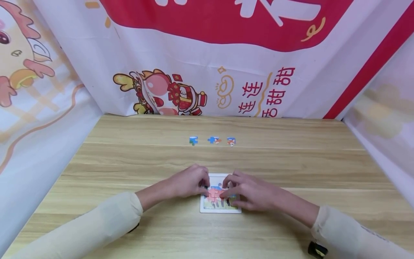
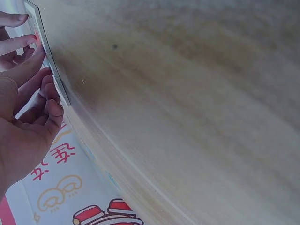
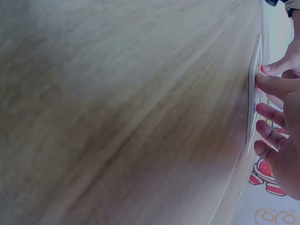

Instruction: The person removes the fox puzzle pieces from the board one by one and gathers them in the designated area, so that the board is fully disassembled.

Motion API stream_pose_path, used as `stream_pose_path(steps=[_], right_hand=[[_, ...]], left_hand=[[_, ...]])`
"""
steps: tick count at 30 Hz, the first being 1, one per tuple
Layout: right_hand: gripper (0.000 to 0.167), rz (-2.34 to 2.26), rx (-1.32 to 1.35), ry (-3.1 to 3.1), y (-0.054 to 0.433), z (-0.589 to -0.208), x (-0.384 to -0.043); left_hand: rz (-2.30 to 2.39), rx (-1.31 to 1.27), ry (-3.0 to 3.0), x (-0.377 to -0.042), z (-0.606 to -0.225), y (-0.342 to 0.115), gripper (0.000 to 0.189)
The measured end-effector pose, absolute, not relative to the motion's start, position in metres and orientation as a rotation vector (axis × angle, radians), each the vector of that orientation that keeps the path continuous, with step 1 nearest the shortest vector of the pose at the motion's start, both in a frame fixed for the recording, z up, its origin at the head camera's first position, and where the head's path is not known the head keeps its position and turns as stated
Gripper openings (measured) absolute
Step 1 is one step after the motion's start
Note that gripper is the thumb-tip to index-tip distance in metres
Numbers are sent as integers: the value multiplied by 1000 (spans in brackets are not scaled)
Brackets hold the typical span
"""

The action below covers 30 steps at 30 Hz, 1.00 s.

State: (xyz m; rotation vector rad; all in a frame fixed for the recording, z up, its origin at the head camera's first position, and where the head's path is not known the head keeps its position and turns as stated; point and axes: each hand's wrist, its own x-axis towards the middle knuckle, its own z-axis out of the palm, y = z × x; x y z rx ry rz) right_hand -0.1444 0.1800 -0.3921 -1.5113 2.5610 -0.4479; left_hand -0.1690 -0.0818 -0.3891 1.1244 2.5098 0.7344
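A small jigsaw puzzle in a white frame [image 1: 220, 211] lies flat on the table, with pink, blue and green pieces [image 1: 214, 193] in its lower part. The upper part of the frame shows pale. My left hand [image 1: 191, 181] is at the frame's left side, its thumb [image 3: 269, 69] touching the pieces and a gap showing between thumb and forefinger. From the right, my right hand [image 1: 250, 191] reaches over the puzzle with fingers spread, fingertips touching the pieces. It hides the right part of the picture. Both wrist views see the frame almost edge-on.
Three loose puzzle pieces lie in a row farther back on the wooden table [image 1: 155, 154]: a blue and green one [image 1: 193, 140], a blue and orange one [image 1: 214, 140], and another [image 1: 231, 141] at the right. A printed cloth [image 1: 200, 54] hangs behind the table.
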Motion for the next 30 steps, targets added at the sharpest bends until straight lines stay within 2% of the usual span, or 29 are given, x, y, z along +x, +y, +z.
stream_pose_path(steps=[30], right_hand=[[28, -503, -1479, 2576, 182, -397, -140]], left_hand=[[959, 998, 2369, -173, -387, -83, 21]])
